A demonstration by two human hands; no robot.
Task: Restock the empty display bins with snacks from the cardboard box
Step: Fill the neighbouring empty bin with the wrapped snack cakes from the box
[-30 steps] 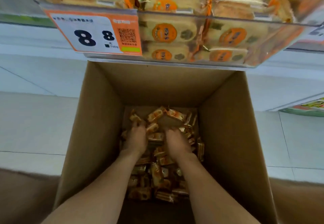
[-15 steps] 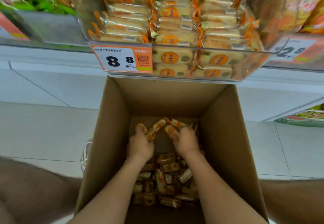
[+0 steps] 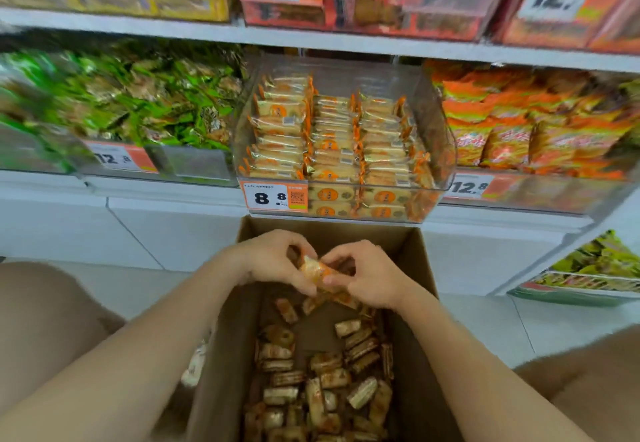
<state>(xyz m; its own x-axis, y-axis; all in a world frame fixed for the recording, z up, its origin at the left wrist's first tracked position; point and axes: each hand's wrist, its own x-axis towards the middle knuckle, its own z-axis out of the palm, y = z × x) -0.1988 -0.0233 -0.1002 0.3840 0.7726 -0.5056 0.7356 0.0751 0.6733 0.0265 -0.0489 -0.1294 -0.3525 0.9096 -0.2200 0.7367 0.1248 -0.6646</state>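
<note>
Restocking at the shelf: my left hand [image 3: 273, 261] and right hand [image 3: 367, 275] meet over the far end of the box [image 3: 332, 232], fingers curled round a small clutch of orange-wrapped snacks [image 3: 317, 273] pinched between them. The clutch hangs well above the box floor, below the clear bin [image 3: 438, 150] that carries the 8.8 tag [image 3: 273, 196]. Loose packs [image 3: 311, 382] of the same kind lie scattered on the box bottom, between my forearms. The bin holds neat rows of like wrappers, stacked up to its front wall, with some room showing at the top rear. By my reading the step in hand is the carry; the pick is made and the placing is not yet done. The next move calls for lifting both hands together, up and forward over the bin's front lip, without loosening the pinch — a pack at the lower right of the clutch looks ready to slip — then laying the snacks flat on the rows rather than dropping them. Green packs [image 3: 145, 105] fill the bin to the left and orange bags [image 3: 512, 136] the one to the right; neither looks like the target. How many snacks I hold I cannot tell — my fingers hide most of them.
</note>
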